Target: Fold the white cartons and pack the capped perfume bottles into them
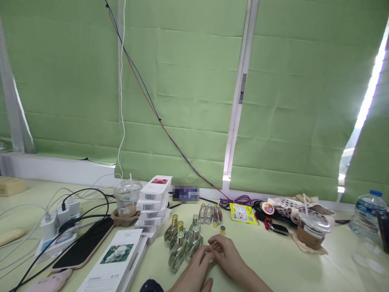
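Note:
My left hand lies low over the table beside a group of small glass bottles. Its fingers point forward and the thumb is apart; I see nothing held in it. My right hand rests on the tabletop with loosely bent fingers, its fingertips against or just beside the left fingers. No object shows in it. Left of the hands stand several glass bottles with gold and pale green caps. Behind them lie several clear and reddish bottles. Two loose gold caps stand close to my right fingers.
Stacked white boxes and flat boxes are at left, with a phone, chargers, cables and a lidded cup. At right are a yellow packet, an iced drink cup and a water bottle.

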`<state>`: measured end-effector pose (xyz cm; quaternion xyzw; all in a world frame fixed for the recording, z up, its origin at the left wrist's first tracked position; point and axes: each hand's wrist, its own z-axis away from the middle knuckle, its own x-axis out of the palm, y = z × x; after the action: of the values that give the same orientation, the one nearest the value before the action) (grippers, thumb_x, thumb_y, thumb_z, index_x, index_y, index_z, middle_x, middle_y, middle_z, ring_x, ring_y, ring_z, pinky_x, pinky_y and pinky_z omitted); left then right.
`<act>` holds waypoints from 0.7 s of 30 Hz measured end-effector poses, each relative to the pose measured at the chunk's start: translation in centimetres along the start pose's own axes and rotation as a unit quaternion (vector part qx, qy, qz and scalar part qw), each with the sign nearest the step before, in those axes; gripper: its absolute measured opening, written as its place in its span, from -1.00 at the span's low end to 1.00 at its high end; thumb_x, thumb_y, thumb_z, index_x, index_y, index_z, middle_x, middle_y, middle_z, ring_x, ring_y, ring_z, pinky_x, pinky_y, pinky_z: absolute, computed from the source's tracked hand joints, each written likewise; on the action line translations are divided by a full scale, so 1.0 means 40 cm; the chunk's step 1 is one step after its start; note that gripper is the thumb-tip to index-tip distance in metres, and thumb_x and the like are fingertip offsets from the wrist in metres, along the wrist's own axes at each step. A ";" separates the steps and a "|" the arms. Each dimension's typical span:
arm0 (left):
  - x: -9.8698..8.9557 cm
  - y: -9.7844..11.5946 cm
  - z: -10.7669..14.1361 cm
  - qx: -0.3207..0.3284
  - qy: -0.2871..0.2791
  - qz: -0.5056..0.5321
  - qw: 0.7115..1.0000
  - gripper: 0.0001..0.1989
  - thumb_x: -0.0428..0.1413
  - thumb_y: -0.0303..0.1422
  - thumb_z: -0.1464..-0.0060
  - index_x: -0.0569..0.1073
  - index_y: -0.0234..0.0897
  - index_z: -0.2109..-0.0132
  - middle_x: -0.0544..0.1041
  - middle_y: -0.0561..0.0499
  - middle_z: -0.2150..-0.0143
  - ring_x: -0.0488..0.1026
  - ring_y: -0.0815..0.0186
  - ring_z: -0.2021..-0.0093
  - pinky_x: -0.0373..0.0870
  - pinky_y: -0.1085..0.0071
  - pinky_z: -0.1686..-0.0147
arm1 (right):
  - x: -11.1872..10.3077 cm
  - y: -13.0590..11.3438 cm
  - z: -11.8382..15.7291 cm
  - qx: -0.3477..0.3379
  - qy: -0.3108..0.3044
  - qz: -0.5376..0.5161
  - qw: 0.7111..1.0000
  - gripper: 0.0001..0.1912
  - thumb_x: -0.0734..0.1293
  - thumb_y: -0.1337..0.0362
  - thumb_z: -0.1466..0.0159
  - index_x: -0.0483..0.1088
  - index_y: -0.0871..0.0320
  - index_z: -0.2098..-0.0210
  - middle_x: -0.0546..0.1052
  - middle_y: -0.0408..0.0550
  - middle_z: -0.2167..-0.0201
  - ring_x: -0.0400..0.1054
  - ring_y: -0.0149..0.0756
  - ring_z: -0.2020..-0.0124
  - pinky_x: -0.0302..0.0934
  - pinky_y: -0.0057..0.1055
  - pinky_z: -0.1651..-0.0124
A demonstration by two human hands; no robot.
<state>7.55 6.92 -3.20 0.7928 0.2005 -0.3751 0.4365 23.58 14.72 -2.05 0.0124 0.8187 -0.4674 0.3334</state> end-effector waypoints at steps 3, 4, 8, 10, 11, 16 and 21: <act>0.016 -0.022 -0.002 -0.022 -0.001 -0.014 1.000 -0.33 0.02 -0.68 0.27 0.23 -0.16 -0.05 0.27 -0.10 -0.14 0.31 0.18 -0.16 0.24 0.34 -0.15 | -0.018 -0.009 -0.040 0.001 0.022 0.063 0.998 -0.65 0.20 0.50 -0.09 0.41 0.18 0.16 0.55 0.06 0.20 0.48 -0.20 0.23 0.39 -0.35 0.25; 0.020 -0.028 -0.003 -0.026 0.000 -0.018 0.999 -0.34 0.02 -0.69 0.28 0.24 -0.16 -0.03 0.27 -0.10 -0.13 0.32 0.19 -0.14 0.25 0.35 -0.14 | -0.028 -0.014 -0.058 0.001 0.033 0.090 0.995 -0.62 0.21 0.50 -0.09 0.39 0.18 0.10 0.54 0.08 0.16 0.45 -0.16 0.15 0.37 -0.30 0.15; 0.029 -0.039 -0.003 -0.030 0.005 -0.025 0.999 -0.36 0.02 -0.70 0.30 0.24 -0.18 -0.01 0.26 -0.11 -0.11 0.34 0.21 -0.11 0.24 0.37 -0.13 | -0.059 -0.024 -0.148 0.009 0.058 0.199 0.978 -0.35 0.32 0.41 -0.05 0.23 0.22 -0.16 0.36 0.17 -0.15 0.10 0.05 -0.25 -0.03 -0.09 -0.27; 0.031 -0.041 -0.003 -0.031 0.006 -0.026 0.999 -0.36 0.03 -0.70 0.28 0.24 -0.18 -0.02 0.26 -0.10 -0.11 0.34 0.22 -0.10 0.25 0.37 -0.13 | -0.065 -0.022 -0.193 0.022 0.048 0.245 0.968 -0.16 0.40 0.35 0.01 0.11 0.22 -0.25 0.26 0.20 -0.24 -0.07 0.13 -0.33 -0.19 0.01 -0.32; 0.032 -0.043 -0.003 -0.032 0.005 -0.027 0.999 -0.36 0.03 -0.69 0.28 0.24 -0.17 -0.02 0.26 -0.10 -0.11 0.34 0.21 -0.10 0.25 0.37 -0.13 | -0.066 -0.019 -0.212 0.029 0.038 0.264 0.963 -0.09 0.43 0.33 0.04 0.07 0.21 -0.28 0.24 0.21 -0.27 -0.12 0.16 -0.35 -0.26 0.06 -0.33; 0.047 -0.068 -0.011 -0.054 -0.009 -0.032 0.998 -0.34 0.05 -0.68 0.32 0.27 -0.19 -0.02 0.29 -0.14 -0.13 0.34 0.16 -0.13 0.29 0.31 -0.12 | -0.065 -0.007 -0.276 0.036 -0.017 0.323 0.946 -0.04 0.48 0.21 0.06 0.08 0.20 -0.27 0.31 0.23 -0.23 -0.17 0.14 -0.38 -0.49 0.21 -0.31; 0.075 -0.109 -0.019 -0.092 0.009 -0.030 0.995 -0.10 0.07 -0.67 0.32 0.09 -0.20 -0.25 0.16 -0.21 -0.31 0.16 0.08 -0.30 0.16 0.16 -0.26 | -0.071 -0.017 -0.279 0.000 -0.039 0.355 0.934 -0.14 0.44 0.12 0.00 0.15 0.29 -0.23 0.31 0.33 -0.22 -0.12 0.08 -0.37 -0.62 0.21 -0.30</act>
<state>6.99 9.89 -7.60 0.7459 0.2617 -0.3612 0.4946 19.59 23.79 3.85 0.2834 0.7475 -0.3185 0.5094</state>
